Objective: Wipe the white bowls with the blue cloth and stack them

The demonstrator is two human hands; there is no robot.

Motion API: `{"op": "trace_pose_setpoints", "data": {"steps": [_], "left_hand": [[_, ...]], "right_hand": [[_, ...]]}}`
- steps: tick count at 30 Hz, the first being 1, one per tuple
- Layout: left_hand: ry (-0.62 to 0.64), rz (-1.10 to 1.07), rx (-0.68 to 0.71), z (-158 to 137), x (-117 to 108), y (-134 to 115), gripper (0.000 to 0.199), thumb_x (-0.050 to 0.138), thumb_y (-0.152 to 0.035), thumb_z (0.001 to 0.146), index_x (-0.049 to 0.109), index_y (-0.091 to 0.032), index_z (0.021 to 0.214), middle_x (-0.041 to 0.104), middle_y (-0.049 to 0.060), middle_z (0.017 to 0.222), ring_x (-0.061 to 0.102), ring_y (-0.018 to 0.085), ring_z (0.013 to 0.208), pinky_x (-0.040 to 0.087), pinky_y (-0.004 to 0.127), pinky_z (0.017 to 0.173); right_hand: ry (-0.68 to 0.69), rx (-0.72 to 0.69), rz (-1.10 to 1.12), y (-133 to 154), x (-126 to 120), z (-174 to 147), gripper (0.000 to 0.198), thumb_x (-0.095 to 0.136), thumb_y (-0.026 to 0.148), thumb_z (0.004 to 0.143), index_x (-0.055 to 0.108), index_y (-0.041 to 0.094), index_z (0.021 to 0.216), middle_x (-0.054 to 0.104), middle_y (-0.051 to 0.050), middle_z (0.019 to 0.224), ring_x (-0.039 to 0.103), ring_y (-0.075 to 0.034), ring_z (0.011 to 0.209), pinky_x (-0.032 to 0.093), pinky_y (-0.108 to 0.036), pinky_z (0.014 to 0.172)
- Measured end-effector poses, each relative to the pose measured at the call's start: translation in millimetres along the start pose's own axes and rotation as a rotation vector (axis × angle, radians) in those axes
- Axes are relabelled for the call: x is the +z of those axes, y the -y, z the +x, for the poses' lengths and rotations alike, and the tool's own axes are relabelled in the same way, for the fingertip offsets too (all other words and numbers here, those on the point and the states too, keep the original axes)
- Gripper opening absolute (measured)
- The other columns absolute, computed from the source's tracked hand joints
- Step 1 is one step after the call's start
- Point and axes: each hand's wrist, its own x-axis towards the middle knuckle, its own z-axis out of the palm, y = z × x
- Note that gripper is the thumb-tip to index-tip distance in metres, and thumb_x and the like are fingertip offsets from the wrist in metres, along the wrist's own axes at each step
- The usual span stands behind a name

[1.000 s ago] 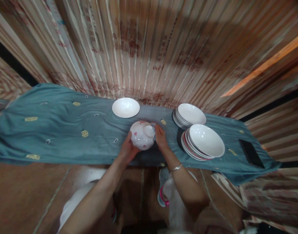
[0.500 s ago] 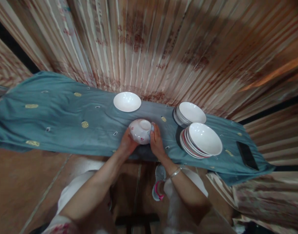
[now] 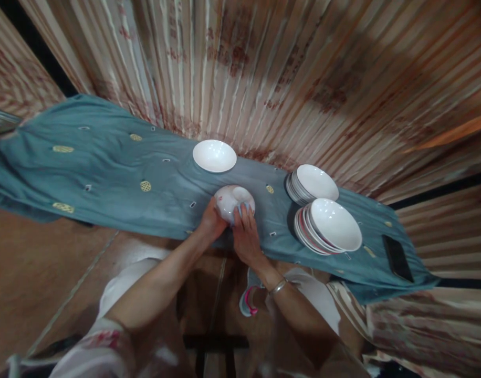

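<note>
A white bowl with small reddish marks [image 3: 226, 200] is turned bottom up near the front edge of the table. My left hand [image 3: 212, 221] grips its left side by the rim. Pressed between my right hand [image 3: 246, 236] and the bowl's outside is a pale blue cloth [image 3: 242, 208]; the fingers lie over it, close to the foot ring. Most of the cloth is hidden under those fingers. Behind the bowl, a single white bowl [image 3: 215, 156] stands upright.
Two stacks of bowls stand to the right, a back stack [image 3: 317, 182] and a front stack [image 3: 335, 224]. Farther right lies a black phone [image 3: 397, 257]. A teal cloth [image 3: 106, 173] covers the table, with a pleated curtain [image 3: 240, 73] behind it.
My right hand has moved with the cloth from the bowl's right side onto its near face by the foot. My left hand keeps its hold. The whole view has shifted slightly.
</note>
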Motion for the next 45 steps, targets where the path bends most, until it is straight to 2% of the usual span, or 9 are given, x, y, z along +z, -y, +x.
{"op": "trace_pose_setpoints", "data": {"steps": [4,7,11,17,22,25,28,35,45], "left_hand": [[-0.032,0.012,-0.051,2,-7,1,0.047,0.031,-0.040,0.102,0.071,-0.015,0.095,0.077,0.011,0.099,0.064,0.023,0.120,0.041,0.036,0.114],[-0.022,0.002,-0.046,6,-13,2,0.043,0.036,-0.040,0.099,0.072,-0.016,0.102,0.076,0.013,0.106,0.065,0.024,0.120,0.045,0.036,0.111],[-0.071,-0.035,-0.041,8,-14,4,0.044,0.039,-0.039,0.099,0.070,-0.012,0.116,0.077,0.015,0.105,0.067,0.025,0.118,0.048,0.033,0.108],[-0.188,-0.076,-0.037,3,-5,-1,0.048,0.033,-0.039,0.102,0.069,-0.011,0.117,0.078,0.011,0.096,0.069,0.020,0.113,0.047,0.027,0.107],[-0.135,-0.113,-0.120,-2,-4,-4,0.046,0.033,-0.044,0.102,0.070,-0.017,0.106,0.077,0.009,0.094,0.070,0.020,0.107,0.053,0.030,0.098],[-0.077,-0.164,-0.115,-3,-4,-4,0.045,0.030,-0.044,0.102,0.068,-0.020,0.095,0.076,0.007,0.094,0.070,0.018,0.106,0.054,0.028,0.094],[-0.051,-0.204,-0.106,-3,-3,-5,0.046,0.028,-0.045,0.102,0.066,-0.021,0.094,0.074,0.005,0.093,0.069,0.017,0.106,0.053,0.028,0.094],[-0.031,-0.170,-0.141,0,-7,-6,0.055,0.027,-0.054,0.101,0.067,-0.018,0.108,0.074,0.009,0.098,0.068,0.023,0.104,0.054,0.037,0.091],[-0.104,-0.148,-0.155,0,-2,-8,0.061,0.025,-0.054,0.101,0.060,-0.012,0.128,0.076,0.013,0.098,0.071,0.028,0.095,0.055,0.041,0.087]], "right_hand": [[0.043,-0.099,-0.099,-1,1,1,0.062,0.036,0.006,0.095,0.031,0.016,0.156,0.038,-0.015,0.159,0.015,-0.029,0.155,0.026,-0.059,0.122],[0.099,-0.142,-0.128,0,-5,8,0.065,0.038,0.005,0.092,0.035,0.018,0.155,0.041,-0.012,0.159,0.019,-0.029,0.154,0.026,-0.057,0.122],[0.188,-0.256,-0.114,3,-17,27,0.066,0.043,0.007,0.088,0.039,0.015,0.154,0.041,-0.011,0.159,0.021,-0.028,0.154,0.026,-0.054,0.123],[0.297,-0.396,-0.078,8,-26,62,0.051,0.041,0.011,0.093,0.054,0.009,0.142,0.053,-0.015,0.149,0.034,-0.030,0.147,0.030,-0.051,0.122],[0.368,-0.467,-0.118,10,-29,85,0.040,0.045,0.011,0.094,0.065,0.009,0.129,0.062,-0.016,0.138,0.044,-0.030,0.140,0.035,-0.050,0.119],[0.388,-0.493,-0.159,13,-29,100,0.033,0.048,0.012,0.094,0.070,0.008,0.118,0.067,-0.016,0.129,0.052,-0.031,0.131,0.040,-0.047,0.114],[0.432,-0.526,-0.226,18,-27,115,0.028,0.049,0.014,0.096,0.072,0.009,0.110,0.070,-0.016,0.120,0.059,-0.031,0.118,0.045,-0.043,0.107],[0.570,-0.473,-0.325,23,-23,143,0.024,0.051,0.017,0.095,0.073,0.012,0.101,0.073,-0.013,0.107,0.062,-0.026,0.102,0.045,-0.039,0.096],[0.685,-0.288,-0.339,15,-22,172,0.032,0.044,0.022,0.098,0.072,0.009,0.107,0.072,-0.018,0.117,0.065,-0.027,0.104,0.043,-0.035,0.094]]}}
